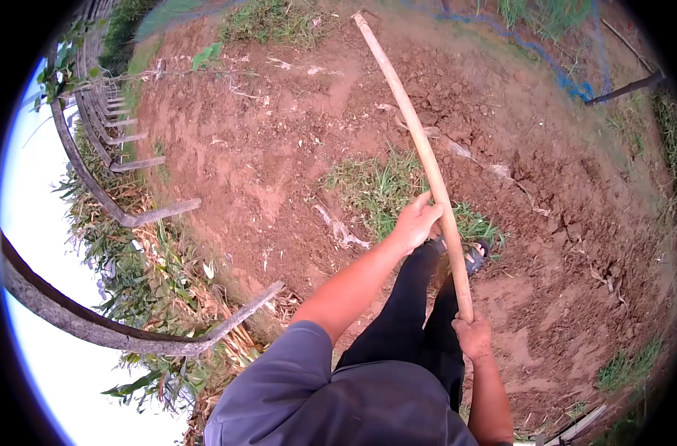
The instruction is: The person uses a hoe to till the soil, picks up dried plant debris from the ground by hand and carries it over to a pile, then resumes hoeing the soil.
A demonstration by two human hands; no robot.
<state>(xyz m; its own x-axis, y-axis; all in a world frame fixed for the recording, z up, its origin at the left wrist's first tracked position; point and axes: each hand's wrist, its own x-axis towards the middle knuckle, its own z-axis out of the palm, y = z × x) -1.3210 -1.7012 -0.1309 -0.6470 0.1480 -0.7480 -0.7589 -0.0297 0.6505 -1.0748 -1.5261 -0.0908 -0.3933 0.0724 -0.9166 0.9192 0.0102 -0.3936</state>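
A long pale wooden pole [413, 119] runs from the upper middle of the view down to the person's waist. Around its middle part, beside the legs, my left hand [419, 221] is closed on it. My right hand [474, 336] grips the pole's near end, low on the right. The far end of the pole lies over reddish soil [279, 149], near a grass clump; whether it touches the ground I cannot tell. Below the pole's middle are green weeds [376, 182] and a sandalled foot [477, 256].
Curved grey posts [153, 343] stand on the left before leafy plants [167, 297]. Blue netting [569, 83] and a dark stick [627, 89] are at the upper right. Pale plastic scraps [340, 229] lie on the soil. A pale pole [580, 425] lies at the lower right.
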